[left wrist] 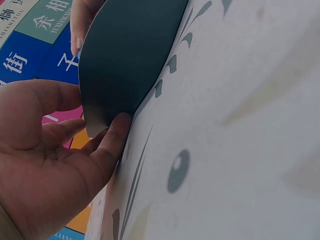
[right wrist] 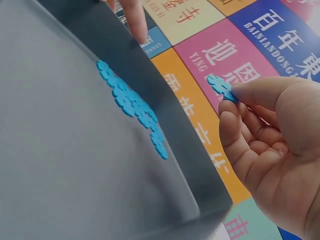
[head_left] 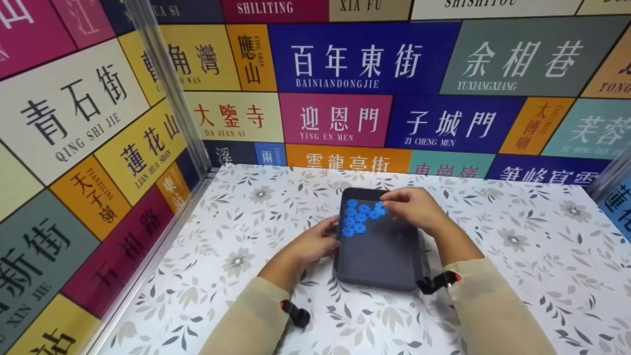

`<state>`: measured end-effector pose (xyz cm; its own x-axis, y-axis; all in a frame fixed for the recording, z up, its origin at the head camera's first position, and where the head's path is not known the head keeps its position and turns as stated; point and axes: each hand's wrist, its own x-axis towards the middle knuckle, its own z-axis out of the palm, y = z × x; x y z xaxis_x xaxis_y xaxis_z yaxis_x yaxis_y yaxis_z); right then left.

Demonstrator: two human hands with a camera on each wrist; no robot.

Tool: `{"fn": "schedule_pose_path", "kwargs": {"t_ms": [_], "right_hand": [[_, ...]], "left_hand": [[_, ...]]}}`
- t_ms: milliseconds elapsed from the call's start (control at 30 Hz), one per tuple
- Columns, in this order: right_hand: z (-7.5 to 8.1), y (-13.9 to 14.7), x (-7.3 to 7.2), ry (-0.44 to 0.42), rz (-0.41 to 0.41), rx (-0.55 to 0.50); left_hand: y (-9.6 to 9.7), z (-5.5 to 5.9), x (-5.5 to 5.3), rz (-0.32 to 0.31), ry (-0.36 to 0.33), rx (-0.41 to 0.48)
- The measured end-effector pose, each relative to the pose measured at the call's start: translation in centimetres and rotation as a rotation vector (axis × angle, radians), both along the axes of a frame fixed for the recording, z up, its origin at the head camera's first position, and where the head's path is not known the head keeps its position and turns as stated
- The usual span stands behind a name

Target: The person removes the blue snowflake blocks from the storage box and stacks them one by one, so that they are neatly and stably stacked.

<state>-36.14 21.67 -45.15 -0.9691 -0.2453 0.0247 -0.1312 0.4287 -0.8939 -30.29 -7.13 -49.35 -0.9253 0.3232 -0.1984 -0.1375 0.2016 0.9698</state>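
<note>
A dark grey rectangular tray (head_left: 382, 259) lies on the table, with a cluster of blue flower-shaped discs (head_left: 355, 217) on its floor along the far left part. Between thumb and fingertip my right hand (head_left: 416, 209) pinches another blue flower-shaped disc (right wrist: 220, 86), over the tray's far side. My left hand (head_left: 313, 241) rests against the tray's left side; in the left wrist view its fingers (left wrist: 117, 132) touch the outer wall (left wrist: 125, 55) near the table. The discs flat in the tray show in the right wrist view as a joined-looking strip along the wall.
Floral-patterned cloth (head_left: 236, 217) covers the table around the tray. A colourful wall of sign panels (head_left: 335, 121) stands behind, and another panel wall (head_left: 69, 162) rises at the left. Black wrist cameras (head_left: 297, 314) are strapped on both beige sleeves.
</note>
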Motion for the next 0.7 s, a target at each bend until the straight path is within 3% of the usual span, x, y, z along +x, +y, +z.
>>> {"fn": "schedule_pose_path", "kwargs": {"t_ms": [267, 500, 700], "right_hand": [[0.0, 3.1, 1.4, 0.019, -0.04, -0.055], [-0.2, 7.0, 2.4, -0.013, -0.118, -0.049], [-1.1, 9.7, 2.8, -0.059, -0.164, -0.137]], "left_hand": [[-0.1, 0.0, -0.1, -0.006, -0.004, -0.011], [0.0, -0.1, -0.1, 0.004, -0.006, -0.013], [0.0, 0.0, 0.0, 0.006, -0.008, 0.005]]}}
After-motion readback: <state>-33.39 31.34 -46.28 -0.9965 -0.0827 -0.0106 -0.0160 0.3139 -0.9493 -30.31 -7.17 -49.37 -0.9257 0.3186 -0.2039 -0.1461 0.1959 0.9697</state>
